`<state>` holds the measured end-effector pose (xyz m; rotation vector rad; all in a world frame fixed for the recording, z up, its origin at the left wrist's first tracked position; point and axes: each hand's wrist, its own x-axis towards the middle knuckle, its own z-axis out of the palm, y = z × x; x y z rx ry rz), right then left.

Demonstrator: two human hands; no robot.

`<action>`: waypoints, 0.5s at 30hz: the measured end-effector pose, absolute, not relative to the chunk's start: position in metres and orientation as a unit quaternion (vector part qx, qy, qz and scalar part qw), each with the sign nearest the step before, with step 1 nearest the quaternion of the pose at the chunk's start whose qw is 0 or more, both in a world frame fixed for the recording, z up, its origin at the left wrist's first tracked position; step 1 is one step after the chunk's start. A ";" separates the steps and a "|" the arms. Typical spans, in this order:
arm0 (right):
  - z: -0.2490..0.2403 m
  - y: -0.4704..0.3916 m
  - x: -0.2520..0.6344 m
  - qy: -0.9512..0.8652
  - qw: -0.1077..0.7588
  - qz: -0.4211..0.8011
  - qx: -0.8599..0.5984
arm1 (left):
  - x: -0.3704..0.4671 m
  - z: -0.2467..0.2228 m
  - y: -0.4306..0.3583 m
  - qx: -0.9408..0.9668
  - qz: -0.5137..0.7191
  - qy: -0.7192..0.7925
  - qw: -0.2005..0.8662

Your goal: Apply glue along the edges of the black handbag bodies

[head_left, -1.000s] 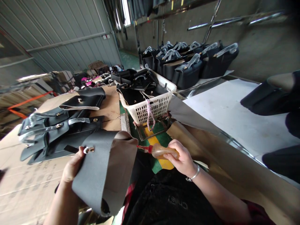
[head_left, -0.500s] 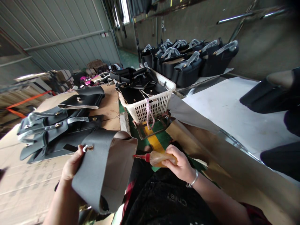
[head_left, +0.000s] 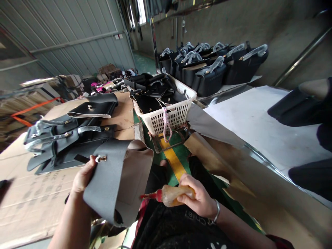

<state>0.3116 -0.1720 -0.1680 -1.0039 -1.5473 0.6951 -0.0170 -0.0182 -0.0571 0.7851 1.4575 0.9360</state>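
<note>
My left hand [head_left: 84,176] grips a black leather bag panel [head_left: 107,176] by its edge, thumb beside a small gold clasp. The panel is curled so that its tan inner side [head_left: 133,173] faces right. In my right hand [head_left: 198,195] is a squeeze glue bottle [head_left: 172,195], amber inside with a red nozzle, held nearly level. Its tip points left and lies at the right edge of the panel's tan side; whether it touches cannot be made out. Behind my left hand, black handbags [head_left: 64,138] with plastic-wrapped handles lie on cardboard.
A white plastic basket [head_left: 166,121] full of black bag pieces stands ahead. Several finished black bags [head_left: 207,69] line the back right. White paper [head_left: 241,110] covers the right table, with more black bags at its far right. Cardboard [head_left: 38,200] covers the left table.
My right hand has moved the glue bottle down, so its nozzle slid from the upper to the lower part of the panel's right edge. The panel has shifted slightly.
</note>
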 end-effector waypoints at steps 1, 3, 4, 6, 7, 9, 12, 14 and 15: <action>-0.169 -0.171 0.313 -0.656 0.552 0.288 -0.427 | -0.016 -0.056 -0.019 0.330 0.402 0.617 0.590; -0.171 -0.168 0.318 -0.651 0.555 0.259 -0.448 | -0.014 -0.055 -0.020 0.317 0.408 0.602 0.609; -0.172 -0.166 0.322 -0.644 0.558 0.240 -0.464 | -0.013 -0.054 -0.020 0.314 0.411 0.595 0.615; -0.174 -0.161 0.332 -0.622 0.567 0.205 -0.499 | -0.012 -0.055 -0.021 0.309 0.415 0.585 0.625; -0.175 -0.158 0.336 -0.610 0.571 0.194 -0.514 | -0.013 -0.056 -0.021 0.306 0.415 0.581 0.630; -0.176 -0.152 0.342 -0.594 0.579 0.183 -0.527 | -0.015 -0.058 -0.019 0.299 0.413 0.577 0.638; -0.178 -0.142 0.345 -0.592 0.588 0.176 -0.523 | -0.022 -0.062 -0.016 0.297 0.401 0.563 0.659; -0.180 -0.135 0.344 -0.591 0.593 0.177 -0.518 | -0.026 -0.064 -0.015 0.301 0.393 0.549 0.673; -0.181 -0.132 0.343 -0.588 0.595 0.180 -0.518 | -0.028 -0.064 -0.015 0.302 0.391 0.544 0.678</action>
